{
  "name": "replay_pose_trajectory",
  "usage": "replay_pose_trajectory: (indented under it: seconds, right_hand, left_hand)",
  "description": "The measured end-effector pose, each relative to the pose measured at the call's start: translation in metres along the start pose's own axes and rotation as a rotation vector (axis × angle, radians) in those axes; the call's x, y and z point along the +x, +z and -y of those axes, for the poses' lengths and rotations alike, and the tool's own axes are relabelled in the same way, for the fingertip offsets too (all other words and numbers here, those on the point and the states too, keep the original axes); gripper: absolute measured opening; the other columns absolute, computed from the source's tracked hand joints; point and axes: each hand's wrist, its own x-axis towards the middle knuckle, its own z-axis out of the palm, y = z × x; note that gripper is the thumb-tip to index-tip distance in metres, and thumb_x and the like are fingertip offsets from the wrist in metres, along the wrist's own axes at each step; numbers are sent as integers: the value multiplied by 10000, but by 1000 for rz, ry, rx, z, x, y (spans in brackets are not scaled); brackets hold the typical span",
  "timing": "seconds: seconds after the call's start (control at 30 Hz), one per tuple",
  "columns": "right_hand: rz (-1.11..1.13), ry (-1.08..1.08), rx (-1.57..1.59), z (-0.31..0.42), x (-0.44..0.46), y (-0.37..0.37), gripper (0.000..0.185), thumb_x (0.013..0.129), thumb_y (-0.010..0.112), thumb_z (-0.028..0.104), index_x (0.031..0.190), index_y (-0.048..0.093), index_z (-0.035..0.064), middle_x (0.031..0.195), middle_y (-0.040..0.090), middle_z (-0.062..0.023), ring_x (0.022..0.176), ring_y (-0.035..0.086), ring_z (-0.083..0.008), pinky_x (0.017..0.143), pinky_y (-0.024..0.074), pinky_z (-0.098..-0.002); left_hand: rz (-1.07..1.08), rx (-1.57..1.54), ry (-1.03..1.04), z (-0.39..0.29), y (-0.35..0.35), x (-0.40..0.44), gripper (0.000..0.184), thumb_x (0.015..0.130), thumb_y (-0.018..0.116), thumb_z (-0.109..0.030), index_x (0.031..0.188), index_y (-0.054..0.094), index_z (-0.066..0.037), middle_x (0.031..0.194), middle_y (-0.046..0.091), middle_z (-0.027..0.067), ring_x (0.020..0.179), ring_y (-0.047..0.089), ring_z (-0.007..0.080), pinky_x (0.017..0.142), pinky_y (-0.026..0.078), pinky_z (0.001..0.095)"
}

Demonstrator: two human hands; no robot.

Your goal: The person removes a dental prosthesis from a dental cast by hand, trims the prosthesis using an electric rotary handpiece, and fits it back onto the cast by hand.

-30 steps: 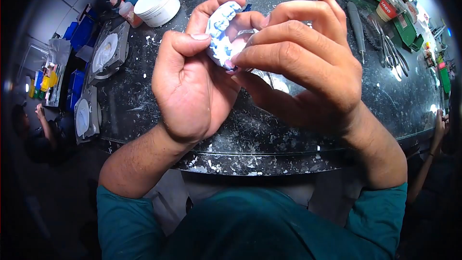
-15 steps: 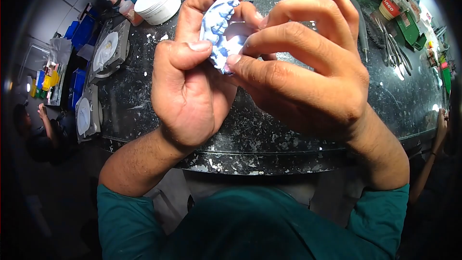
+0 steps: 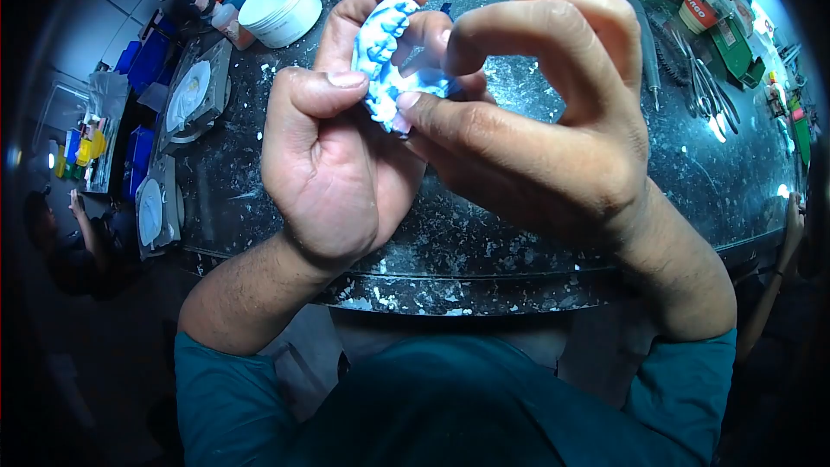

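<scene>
A dental cast (image 3: pixel 377 45), pale blue-white with a row of tooth shapes, is held up above the workbench. My left hand (image 3: pixel 324 156) grips its outer side between the thumb and curled fingers. My right hand (image 3: pixel 553 95) is at the lower end, its thumb pressed on the cast beside a small pinkish patch. The right index finger is bent in an arch, with its tip close to the left fingertips. Other right fingers are partly hidden behind the cast and the thumb.
On the dark, white-flecked workbench (image 3: pixel 484 246) stands a white tub (image 3: pixel 280 9) at back left. Metal hand tools (image 3: pixel 713 99) and a handpiece (image 3: pixel 647 56) lie right, near green bins (image 3: pixel 735 47). Grey moulds (image 3: pixel 194 99) line the left edge. Another person (image 3: pixel 82 229) is at far left.
The right index finger has lifted off the cast's inner side and arched higher. Both hands and the cast have shifted slightly left. The light on the cast looks bluer.
</scene>
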Motion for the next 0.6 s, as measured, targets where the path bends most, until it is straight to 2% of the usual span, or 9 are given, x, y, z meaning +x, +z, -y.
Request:
replay_pose_trajectory:
  seconds: [0.3,0.4,0.47,0.53,0.57,0.6]
  right_hand:
    - [11,64,102,-2,-7,0,358,594,858,171,929,738,140,1012,640,-29,1031,573,-205,965,393,-437]
    - [26,-18,-11,-1,-7,1,348,607,856,155,934,739,133,1027,659,-46,1020,583,-204,962,405,-427]
    - [31,-83,-118,5,-2,-2,340,618,857,152,937,739,129,1026,669,-54,1011,594,-203,963,414,-428]
    - [23,-268,-212,-8,0,-3,328,635,858,146,938,736,124,1011,675,-55,991,609,-203,970,416,-436]
    - [11,-413,-233,-38,-3,-2,319,645,857,138,938,733,119,1000,677,-54,974,618,-203,974,416,-441]
    - [11,-384,-193,-40,-3,-3,311,654,856,129,938,730,115,992,679,-53,959,625,-201,976,417,-444]
  left_hand:
    - [-113,-102,-82,2,5,-2,643,891,296,-367,1418,350,-3,1310,503,192,1226,507,307,1070,388,467]
    - [-222,-59,-93,3,11,-4,645,890,293,-366,1423,344,-7,1288,516,185,1207,519,306,1071,388,464]
    - [-206,-69,-101,3,10,-4,636,903,292,-357,1422,345,8,1298,516,183,1214,518,299,1080,381,449]
    - [-204,-104,-108,2,10,-3,619,929,285,-347,1420,346,24,1314,511,183,1225,516,288,1085,381,428]
    - [-210,-133,-110,3,12,-2,606,948,280,-343,1419,347,33,1325,506,185,1231,514,281,1086,384,415]
    - [-215,-163,-112,3,14,0,593,967,274,-338,1417,348,42,1336,501,187,1238,513,274,1088,388,401]
